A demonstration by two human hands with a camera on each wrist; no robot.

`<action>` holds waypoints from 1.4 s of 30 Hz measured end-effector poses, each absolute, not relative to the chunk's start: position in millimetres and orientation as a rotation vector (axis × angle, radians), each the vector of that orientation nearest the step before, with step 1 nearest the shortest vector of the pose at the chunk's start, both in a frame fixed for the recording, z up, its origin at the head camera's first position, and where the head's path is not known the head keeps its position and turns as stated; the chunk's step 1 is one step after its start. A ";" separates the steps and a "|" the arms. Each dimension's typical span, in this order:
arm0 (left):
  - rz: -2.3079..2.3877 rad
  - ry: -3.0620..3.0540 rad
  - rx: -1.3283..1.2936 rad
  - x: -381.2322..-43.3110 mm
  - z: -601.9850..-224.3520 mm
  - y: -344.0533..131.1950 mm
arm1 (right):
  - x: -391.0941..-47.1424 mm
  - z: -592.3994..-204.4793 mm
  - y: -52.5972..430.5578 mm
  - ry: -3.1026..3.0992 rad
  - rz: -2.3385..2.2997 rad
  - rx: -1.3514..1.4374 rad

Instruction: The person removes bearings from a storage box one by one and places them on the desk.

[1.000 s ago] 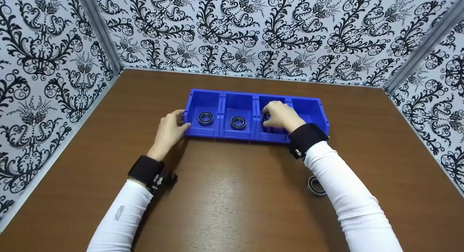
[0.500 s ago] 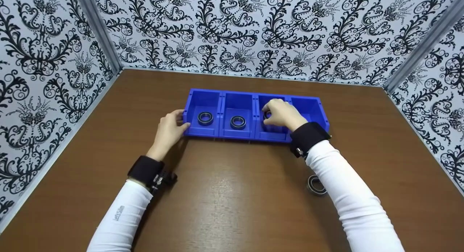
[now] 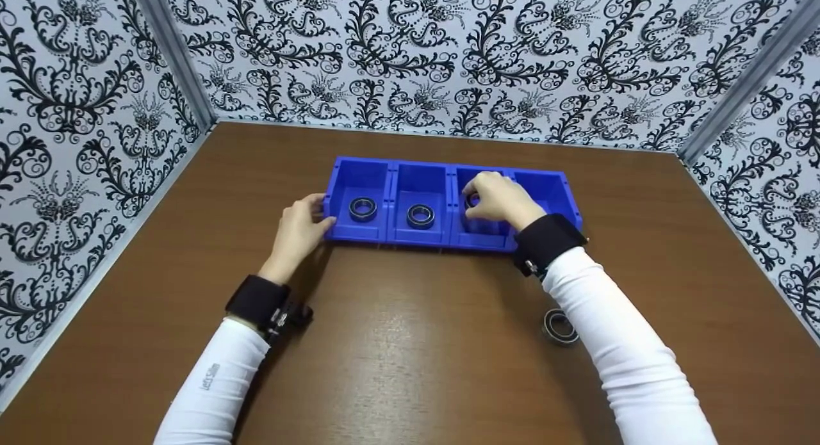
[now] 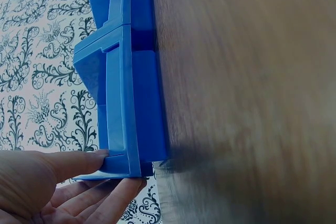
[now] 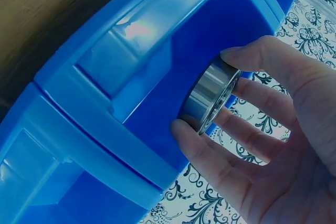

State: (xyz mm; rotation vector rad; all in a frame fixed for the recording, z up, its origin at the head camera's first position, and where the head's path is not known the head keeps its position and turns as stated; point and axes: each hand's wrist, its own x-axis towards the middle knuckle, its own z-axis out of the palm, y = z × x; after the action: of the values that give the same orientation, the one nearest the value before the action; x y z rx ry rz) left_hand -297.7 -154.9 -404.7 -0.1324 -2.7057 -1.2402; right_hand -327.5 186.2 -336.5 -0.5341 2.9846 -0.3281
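My right hand pinches a ball bearing between thumb and fingertips, in the third compartment from the left of a blue bin row. The right wrist view has this bearing tilted, its shiny outer ring towards the camera. At the row's left end, my left hand holds the end wall, thumb on the inner side and fingers outside, as the left wrist view shows at the bin wall. One bearing lies flat in the first compartment, another bearing in the second.
A further bearing lies on the brown table, beside the right sleeve. The fourth compartment is partly behind the right hand and wrist. Patterned walls close off the back and both sides.
The right hand has risen slightly with the bearing in its fingers, still over the third compartment. The left hand has kept its hold on the bin end.
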 end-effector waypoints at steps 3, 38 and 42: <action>-1.240 -2.707 -0.127 -297.4 -404.6 -154.8 | -327.3 -335.4 186.5 2.986 -0.337 -0.543; -1.265 -2.718 -0.134 -298.9 -405.3 -156.1 | -326.3 -322.8 190.8 2.965 -0.388 -0.568; -1.256 -2.719 -0.136 -298.4 -404.7 -156.2 | -325.6 -321.0 190.7 2.967 -0.384 -0.565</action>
State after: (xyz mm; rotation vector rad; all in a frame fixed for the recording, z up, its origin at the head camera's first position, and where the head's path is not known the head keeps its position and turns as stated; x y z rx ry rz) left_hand -298.4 -156.2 -404.7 -0.1357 -2.7193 -1.2559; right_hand -325.6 190.7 -321.0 -0.5647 2.9671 -0.3839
